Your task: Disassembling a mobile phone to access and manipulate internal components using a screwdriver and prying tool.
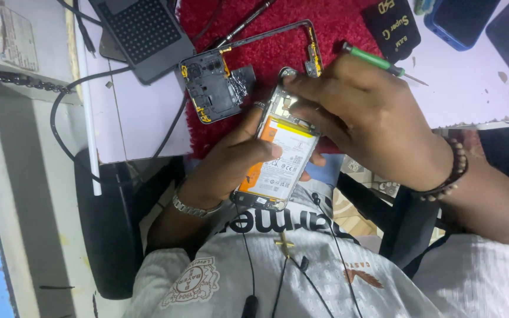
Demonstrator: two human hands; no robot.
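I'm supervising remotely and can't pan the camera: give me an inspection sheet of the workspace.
Surface: pale table with red mat.
Job's things: opened phone, battery exposed, back off.
Clutter: phone frame piece, black pad, phone cases.
Grippers: left hand cradles the phone; right hand holds a green screwdriver, fingers on the phone's top.
Cables: black cable off the table edge.
Surroundings: nothing seen.
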